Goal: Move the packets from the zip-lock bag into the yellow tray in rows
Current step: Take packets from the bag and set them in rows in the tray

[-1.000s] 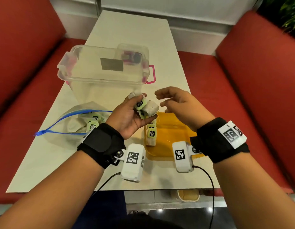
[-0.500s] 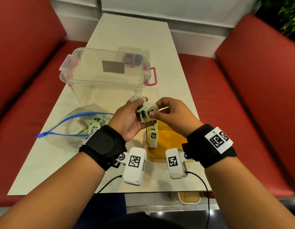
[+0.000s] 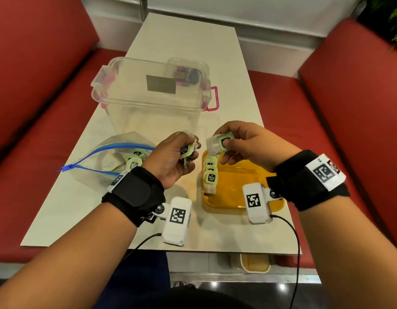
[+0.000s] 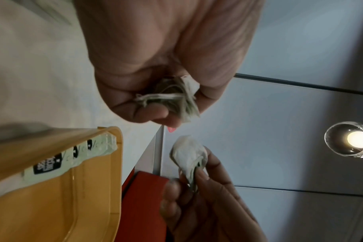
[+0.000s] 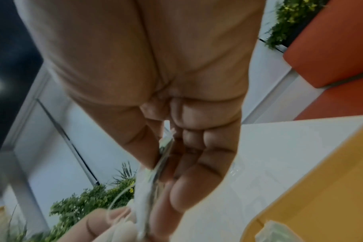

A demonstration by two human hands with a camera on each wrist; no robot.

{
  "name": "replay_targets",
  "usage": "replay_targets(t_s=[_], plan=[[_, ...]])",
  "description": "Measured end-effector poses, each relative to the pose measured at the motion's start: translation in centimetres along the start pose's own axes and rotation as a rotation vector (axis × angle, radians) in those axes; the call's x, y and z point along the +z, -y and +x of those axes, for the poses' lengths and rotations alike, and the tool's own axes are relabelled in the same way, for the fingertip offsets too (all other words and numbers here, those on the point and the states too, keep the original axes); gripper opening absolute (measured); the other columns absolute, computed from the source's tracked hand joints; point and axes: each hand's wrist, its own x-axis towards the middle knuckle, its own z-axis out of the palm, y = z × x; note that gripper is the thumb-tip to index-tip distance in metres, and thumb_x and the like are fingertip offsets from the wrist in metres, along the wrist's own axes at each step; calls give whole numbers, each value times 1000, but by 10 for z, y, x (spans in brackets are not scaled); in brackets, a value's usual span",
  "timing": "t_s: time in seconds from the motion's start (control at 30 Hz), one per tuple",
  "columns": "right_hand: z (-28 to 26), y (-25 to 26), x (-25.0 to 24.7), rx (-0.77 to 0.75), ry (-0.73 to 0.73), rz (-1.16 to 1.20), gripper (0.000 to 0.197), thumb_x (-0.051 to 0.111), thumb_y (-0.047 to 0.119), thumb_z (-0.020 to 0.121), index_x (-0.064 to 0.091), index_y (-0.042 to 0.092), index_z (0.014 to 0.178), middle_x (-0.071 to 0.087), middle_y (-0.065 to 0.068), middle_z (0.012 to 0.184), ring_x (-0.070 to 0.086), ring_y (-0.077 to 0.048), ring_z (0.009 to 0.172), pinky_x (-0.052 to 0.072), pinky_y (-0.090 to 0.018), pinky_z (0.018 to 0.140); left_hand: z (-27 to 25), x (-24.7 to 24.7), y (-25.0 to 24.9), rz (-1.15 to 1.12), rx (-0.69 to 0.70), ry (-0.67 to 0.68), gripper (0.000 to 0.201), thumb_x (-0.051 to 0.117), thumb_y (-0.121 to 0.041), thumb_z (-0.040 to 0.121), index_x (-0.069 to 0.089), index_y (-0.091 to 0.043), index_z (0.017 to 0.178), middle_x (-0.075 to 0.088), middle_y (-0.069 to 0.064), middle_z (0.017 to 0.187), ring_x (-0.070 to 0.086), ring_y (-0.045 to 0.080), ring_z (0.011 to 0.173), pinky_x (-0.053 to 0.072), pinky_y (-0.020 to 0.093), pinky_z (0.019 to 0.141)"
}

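My left hand (image 3: pixel 182 152) grips a small bunch of tea packets (image 3: pixel 186 150) with green tags, seen as a wad in its curled fingers (image 4: pixel 176 98) in the left wrist view. My right hand (image 3: pixel 233 146) pinches one white packet (image 3: pixel 217 142) by its green tag, above the far left corner of the yellow tray (image 3: pixel 242 197). That packet (image 4: pixel 189 157) also shows in the left wrist view. A row of several packets (image 3: pixel 209 175) lies along the tray's left side. The zip-lock bag (image 3: pixel 117 161) lies open at the left with more packets (image 3: pixel 133 162) inside.
A clear lidded box (image 3: pixel 153 94) with pink latches stands behind the hands. The beige table (image 3: pixel 184 41) is flanked by red benches (image 3: pixel 349 108). Wrist cameras and their cables hang near the table's front edge.
My right hand came in to the left hand's bunch, took one packet and drew it away to the right. The two hands are now apart over the tray's far left corner.
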Motion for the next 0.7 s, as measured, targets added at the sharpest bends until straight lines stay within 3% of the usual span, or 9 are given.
replay_targets(t_s=[0.1, 0.23, 0.37, 0.47, 0.57, 0.7], plan=[[-3, 10, -1, -26, 39, -191, 22, 51, 2, 95, 61, 12, 112, 68, -14, 98, 68, -15, 68, 58, -28, 67, -3, 1, 4, 93, 43, -11, 11, 62, -23, 91, 58, -18, 82, 59, -2, 78, 47, 9, 58, 35, 21, 52], [-3, 19, -1, -56, 8, -294, 25, 67, 5, 86, 60, 12, 110, 69, -12, 82, 71, -19, 66, 59, -27, 63, -8, 2, 10, 300, 106, 32, 3, 62, -24, 92, 61, -21, 90, 56, -9, 69, 44, 8, 60, 35, 22, 53], [-3, 21, -3, -97, -66, -354, 17, 75, 8, 80, 64, 4, 92, 71, -9, 68, 68, -12, 56, 55, -21, 54, -16, 0, 16, 436, 153, 112, 32, 65, -38, 86, 64, -16, 109, 57, -17, 62, 47, -2, 53, 35, 17, 51], [-3, 21, -4, -117, -113, -397, 15, 76, 18, 80, 68, 7, 87, 71, -3, 68, 68, -10, 56, 53, -19, 52, -21, 2, 15, 416, 163, 148, 31, 65, -46, 84, 65, -19, 100, 54, -16, 60, 43, 2, 54, 34, 18, 51], [-3, 21, -5, -139, -126, -428, 15, 77, 23, 80, 70, 10, 85, 71, -3, 69, 68, -13, 58, 50, -17, 51, -24, 5, 14, 438, 211, 170, 20, 62, -32, 85, 63, -14, 93, 52, -14, 56, 42, 2, 51, 32, 18, 50], [-5, 22, -3, -200, -227, -279, 18, 74, 25, 82, 71, 8, 87, 72, -6, 73, 67, -14, 59, 50, -18, 51, -25, 8, 13, 458, 284, 149, 7, 61, -11, 91, 58, -9, 86, 55, -15, 52, 48, -3, 48, 37, 11, 48]])
